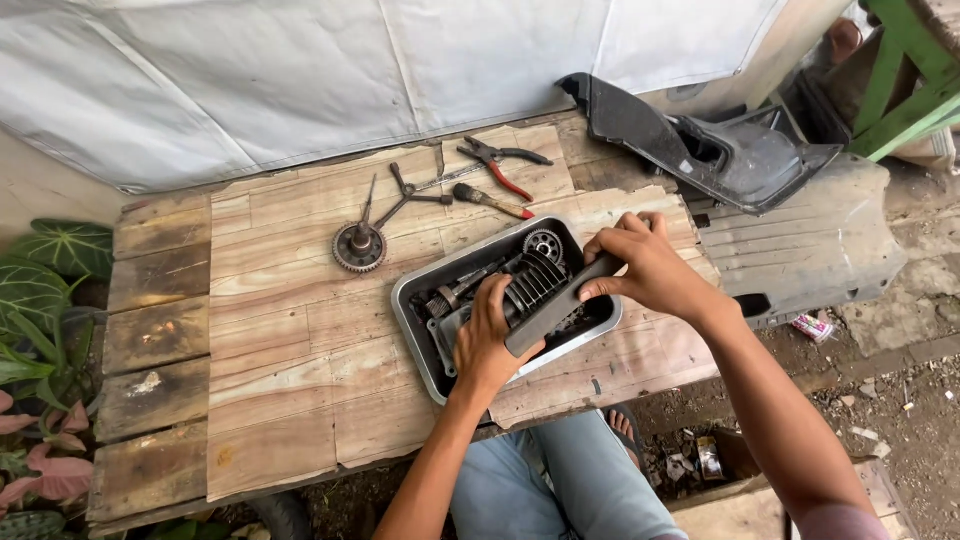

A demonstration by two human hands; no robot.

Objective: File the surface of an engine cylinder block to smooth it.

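Hands [560, 310] in parts-filled metal tray [420, 330]

Light blue jeans (dark sandal)

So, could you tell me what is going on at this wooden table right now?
A person sits at the wooden table with both hands in a grey metal tray of greasy engine parts. The left hand steadies a finned cylinder, while the right hand grips a dark flat bar laid across it. Further back lie a toothed gear, red-handled pliers and a screwdriver, all untouched.
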